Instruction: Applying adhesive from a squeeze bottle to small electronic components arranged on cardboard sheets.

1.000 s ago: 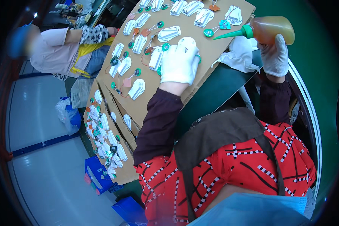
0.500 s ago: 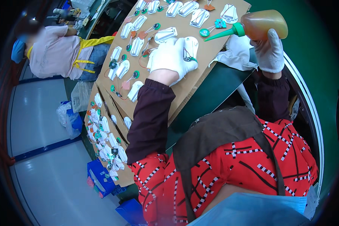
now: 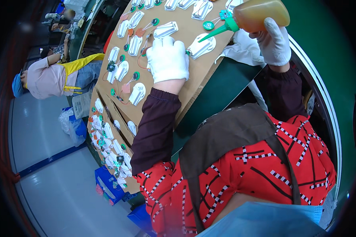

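the right hand [image 3: 273, 42] wraps round an amber bottle [image 3: 262, 15], its green nozzle [image 3: 220, 31] over a white part [image 3: 203, 46] on the cardboard [image 3: 199, 73], the left hand [image 3: 167, 61] curled nearby, its hold impossible to tell.

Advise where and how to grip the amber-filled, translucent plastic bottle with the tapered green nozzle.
The bottle is likely best gripped around its broad, rounded body, from the near side, as the white-gloved right hand does: its slim nozzle tapers leftward.

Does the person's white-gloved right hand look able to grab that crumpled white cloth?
Probably not as things stand: the crumpled white cloth looks close, but the right hand is gripping the amber plastic bottle.
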{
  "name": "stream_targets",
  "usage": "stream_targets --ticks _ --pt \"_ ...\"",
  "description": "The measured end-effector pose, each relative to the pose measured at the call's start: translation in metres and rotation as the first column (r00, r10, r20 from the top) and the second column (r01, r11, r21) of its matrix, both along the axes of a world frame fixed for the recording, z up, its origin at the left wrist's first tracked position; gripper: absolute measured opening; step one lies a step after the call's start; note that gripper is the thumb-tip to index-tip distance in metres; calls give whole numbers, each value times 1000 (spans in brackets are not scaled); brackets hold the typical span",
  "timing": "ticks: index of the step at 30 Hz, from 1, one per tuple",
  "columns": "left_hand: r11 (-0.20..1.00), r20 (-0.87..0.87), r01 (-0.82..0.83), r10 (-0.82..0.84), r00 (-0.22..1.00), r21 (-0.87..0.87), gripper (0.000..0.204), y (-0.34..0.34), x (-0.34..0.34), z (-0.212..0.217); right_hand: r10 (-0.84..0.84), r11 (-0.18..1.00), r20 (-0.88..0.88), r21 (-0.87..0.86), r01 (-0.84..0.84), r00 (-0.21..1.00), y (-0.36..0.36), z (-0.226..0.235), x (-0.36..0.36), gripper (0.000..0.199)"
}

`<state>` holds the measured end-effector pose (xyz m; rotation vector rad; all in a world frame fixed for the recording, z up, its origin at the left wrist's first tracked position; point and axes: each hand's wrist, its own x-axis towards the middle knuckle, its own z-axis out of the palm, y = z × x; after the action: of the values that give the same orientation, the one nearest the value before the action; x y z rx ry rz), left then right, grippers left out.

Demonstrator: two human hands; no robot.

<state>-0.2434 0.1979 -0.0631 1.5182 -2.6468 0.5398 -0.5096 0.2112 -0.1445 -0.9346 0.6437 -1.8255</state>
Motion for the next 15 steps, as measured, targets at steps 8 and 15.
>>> stream_targets --ticks 8,15 --pt "975 -139 222 -221 965 -8 25 -2 3 1 -102 995 83 -1 102 991 8 26 24 54" --pt "959 -96 276 -269 958 64 21 -8 9 4 -216 975 167 -6 220 962 12 21 26 49"
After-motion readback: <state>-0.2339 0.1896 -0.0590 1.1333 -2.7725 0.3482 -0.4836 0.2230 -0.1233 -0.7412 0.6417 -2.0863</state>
